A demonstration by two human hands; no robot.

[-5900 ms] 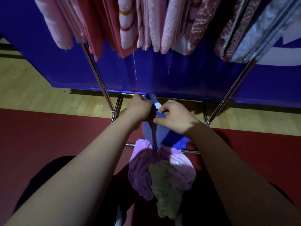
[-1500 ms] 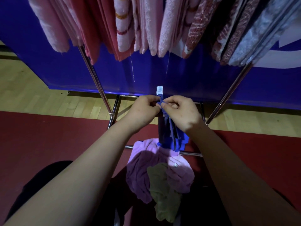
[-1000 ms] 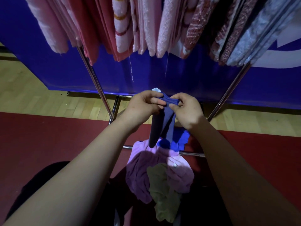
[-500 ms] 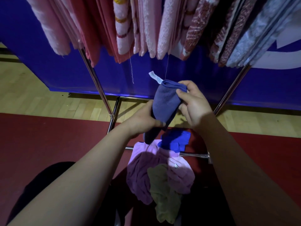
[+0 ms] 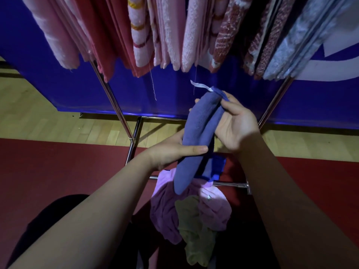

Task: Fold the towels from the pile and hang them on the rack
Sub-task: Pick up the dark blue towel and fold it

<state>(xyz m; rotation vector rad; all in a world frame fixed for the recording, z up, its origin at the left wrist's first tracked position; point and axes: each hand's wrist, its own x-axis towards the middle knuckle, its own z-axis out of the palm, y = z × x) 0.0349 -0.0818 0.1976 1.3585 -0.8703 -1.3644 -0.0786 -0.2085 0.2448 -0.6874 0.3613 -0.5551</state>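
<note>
Folded blue towel [image 5: 198, 131]: left hand [image 5: 171, 154] grips it low, right hand [image 5: 237, 127] pinches its top. Below, the towel pile [image 5: 190, 212]; above, hung towels [image 5: 191, 35] on the rack [image 5: 112, 105].

**Setting:** indoor sports hall or gymnasium, by appearance.

**Evidence:**
- Pale wooden strip floor [image 5: 48, 121], laid in narrow boards.
- A dark red floor zone [image 5: 58, 171] adjoining it along a straight edge.
- A large blue banner [image 5: 174, 98] reaching down to the floor as a backdrop, bearing part of a white graphic [image 5: 330, 68].

**Furnishing:**
- One chrome tube rack [image 5: 114, 105], hung full with folded towels [image 5: 190, 35].
- A loose pile of towels [image 5: 167, 210] at its foot.

**Lighting:** dim.
</note>
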